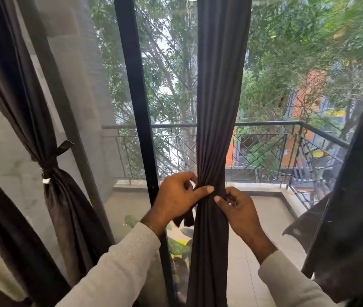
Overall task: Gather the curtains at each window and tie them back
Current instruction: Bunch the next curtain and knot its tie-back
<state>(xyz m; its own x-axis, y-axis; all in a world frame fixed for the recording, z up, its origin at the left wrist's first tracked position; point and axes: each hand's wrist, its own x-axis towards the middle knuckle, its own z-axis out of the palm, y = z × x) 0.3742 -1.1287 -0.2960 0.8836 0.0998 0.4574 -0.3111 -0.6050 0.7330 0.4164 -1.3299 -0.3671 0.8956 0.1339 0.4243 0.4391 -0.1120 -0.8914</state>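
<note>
A dark grey curtain (218,107) hangs in front of the window, just right of the black window frame post (137,96), its folds gathered into a narrow waist low in the view; both hands meet at that waist, one on each side; the left hand (176,198) has its thumb laid across the front of the gathered cloth and its fingers curled round a dark tie strap (187,218), whose loose ends hang down just below the hand; the right hand (238,209) pinches the strap against the curtain's right side, thumb tip on the front, fingers bent behind; both wrists come out of pale grey sleeves (118,269); to the left a second dark curtain (50,156) hangs already bound by a knotted strap with a small white tag (46,181); through the glass show a black balcony railing (264,151), a tiled balcony floor and green trees (297,52).
</note>
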